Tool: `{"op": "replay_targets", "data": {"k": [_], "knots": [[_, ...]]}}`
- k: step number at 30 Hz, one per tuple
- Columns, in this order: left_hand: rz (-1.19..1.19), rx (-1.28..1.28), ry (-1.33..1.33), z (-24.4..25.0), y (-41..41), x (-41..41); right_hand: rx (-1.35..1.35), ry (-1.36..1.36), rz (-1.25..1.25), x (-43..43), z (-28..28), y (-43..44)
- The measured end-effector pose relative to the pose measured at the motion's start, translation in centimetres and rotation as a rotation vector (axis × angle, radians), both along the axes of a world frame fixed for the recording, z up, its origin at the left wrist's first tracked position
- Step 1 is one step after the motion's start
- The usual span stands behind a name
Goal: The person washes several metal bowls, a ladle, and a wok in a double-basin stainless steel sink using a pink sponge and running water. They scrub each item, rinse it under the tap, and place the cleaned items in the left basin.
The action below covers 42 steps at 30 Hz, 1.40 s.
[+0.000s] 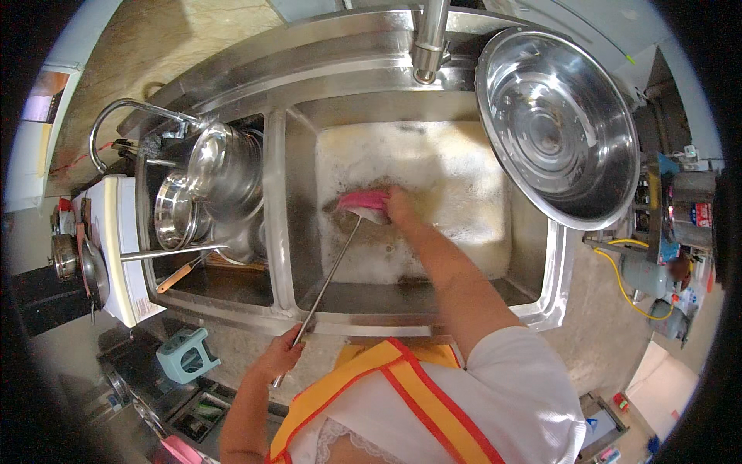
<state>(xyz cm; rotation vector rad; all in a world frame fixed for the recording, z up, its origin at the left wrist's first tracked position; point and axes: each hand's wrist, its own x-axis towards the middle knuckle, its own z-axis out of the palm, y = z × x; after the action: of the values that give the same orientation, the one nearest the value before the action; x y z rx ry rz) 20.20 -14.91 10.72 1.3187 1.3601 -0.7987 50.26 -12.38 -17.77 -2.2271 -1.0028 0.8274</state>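
My left hand is closed around a long thin metal handle, near its lower end. The handle slants up over the front rim of a large stainless steel sink basin to a tool head that a pink cloth partly covers. My right hand grips the pink cloth at the handle's far end, low over the basin. Below the cloth a pale part of the head shows; its shape cannot be made out. Dark specks mark the wet basin floor around it.
A big steel bowl rests on the basin's right back corner. Steel pots, a long metal handle and a wooden-handled utensil fill the left compartment. A faucet stands behind. A light blue plastic stool is at lower left.
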Motion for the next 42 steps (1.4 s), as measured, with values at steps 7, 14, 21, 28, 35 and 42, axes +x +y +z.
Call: {"op": "replay_targets", "data": {"k": [7,14,21,28,35,42], "knots": [[-0.067,0.292,-0.369,-4.4,-2.3,-5.2,-0.239,-0.097,-0.310,4.5,-4.1,-3.0],[-0.245,0.309,-0.217,-3.0,-1.1,-4.1,0.435,0.652,0.071,-1.7,6.0,-2.0],[-0.475,0.340,-0.071,-1.8,-0.3,-3.5,0.335,0.106,0.408,-3.2,4.9,4.2],[-0.373,0.477,-0.178,-2.8,-2.2,-3.8,0.152,-0.109,0.251,-1.7,-0.6,0.8],[-0.357,0.430,-0.119,-2.6,-1.8,-2.6,0.363,-0.391,0.054,-9.8,6.2,-3.9],[-0.366,0.504,-0.123,-2.7,-2.4,-2.8,0.128,-0.132,0.380,-2.0,4.8,-5.2]]}}
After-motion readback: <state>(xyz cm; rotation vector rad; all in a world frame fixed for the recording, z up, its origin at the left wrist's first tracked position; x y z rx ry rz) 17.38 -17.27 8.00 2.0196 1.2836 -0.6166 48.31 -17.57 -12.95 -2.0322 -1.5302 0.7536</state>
